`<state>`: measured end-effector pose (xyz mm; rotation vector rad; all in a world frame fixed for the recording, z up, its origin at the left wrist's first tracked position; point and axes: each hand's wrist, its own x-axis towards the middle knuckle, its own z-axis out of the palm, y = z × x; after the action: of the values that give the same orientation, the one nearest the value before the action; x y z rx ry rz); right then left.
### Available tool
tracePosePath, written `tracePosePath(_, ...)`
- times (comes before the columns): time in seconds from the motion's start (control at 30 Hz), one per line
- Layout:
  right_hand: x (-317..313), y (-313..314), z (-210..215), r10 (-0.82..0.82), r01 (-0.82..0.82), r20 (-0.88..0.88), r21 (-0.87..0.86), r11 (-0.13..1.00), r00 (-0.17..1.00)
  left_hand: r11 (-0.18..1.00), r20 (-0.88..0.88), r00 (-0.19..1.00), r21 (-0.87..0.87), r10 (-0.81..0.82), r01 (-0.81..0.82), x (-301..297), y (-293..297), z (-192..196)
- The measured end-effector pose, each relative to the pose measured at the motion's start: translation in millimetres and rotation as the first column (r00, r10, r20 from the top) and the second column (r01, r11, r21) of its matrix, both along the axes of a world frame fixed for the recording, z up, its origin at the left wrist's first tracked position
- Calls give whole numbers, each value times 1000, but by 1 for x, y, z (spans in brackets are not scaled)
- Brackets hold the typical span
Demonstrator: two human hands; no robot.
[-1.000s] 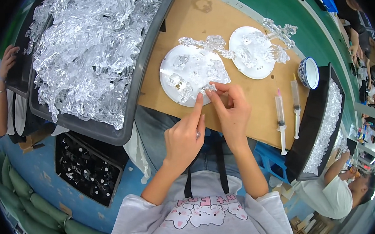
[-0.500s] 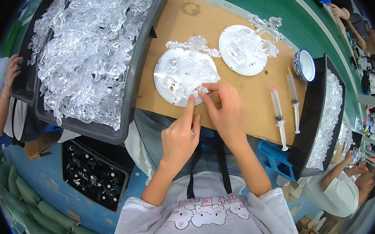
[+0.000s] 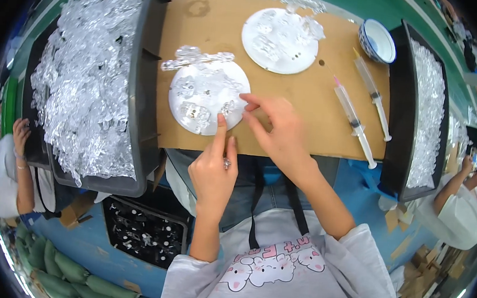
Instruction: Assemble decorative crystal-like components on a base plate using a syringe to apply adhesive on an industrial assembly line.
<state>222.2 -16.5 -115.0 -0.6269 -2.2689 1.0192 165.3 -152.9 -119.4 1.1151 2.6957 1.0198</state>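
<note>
My left hand [image 3: 212, 172] stretches its index finger onto a small clear plastic piece [image 3: 228, 109] on the nearer white round disc [image 3: 238, 79]. Its other fingers are curled, with another small clear piece [image 3: 226, 163] showing between them. Just right of the disc, my right hand [image 3: 282, 133] has its thumb and index finger apart, with nothing seen between them; it is slightly blurred. Several clear parts lie on the disc, and a clear branched piece [image 3: 198, 59] lies across its far edge. A second white disc [image 3: 278, 65] farther back bears similar clear parts.
A large black bin [image 3: 143, 74] heaped with clear plastic pieces stands left, a smaller black bin [image 3: 400, 117] right. Two syringes [image 3: 355, 122] [image 3: 374, 95] and a blue-and-white bowl [image 3: 377, 41] rest on the cardboard [image 3: 314, 116]. Other people sit at both sides.
My right thumb and index finger have let go of the small clear piece and drawn off to the right. My left fingertip stays on it. The whole view has shifted.
</note>
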Motion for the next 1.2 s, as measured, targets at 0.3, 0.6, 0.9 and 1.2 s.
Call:
tracePosePath(0.3, 37, 10, 23, -99, 93, -24, -183, 979, 995, 969, -187, 978, -242, -89, 42, -8, 8, 11)
tracePosePath(0.6, 67, 12, 25, -156, 120, -131, -249, 961, 979, 946, -378, 914, -324, -145, 16, -9, 12, 11)
tracePosePath(0.9, 100, 22, 12, -163, 85, -162, -406, 910, 973, 978, -143, 968, 21, 208, -207, -8, 29, 7)
tracePosePath(1.2, 113, 37, 3, -185, 78, -181, -479, 874, 966, 968, -149, 960, -44, 237, -246, -4, 36, 12)
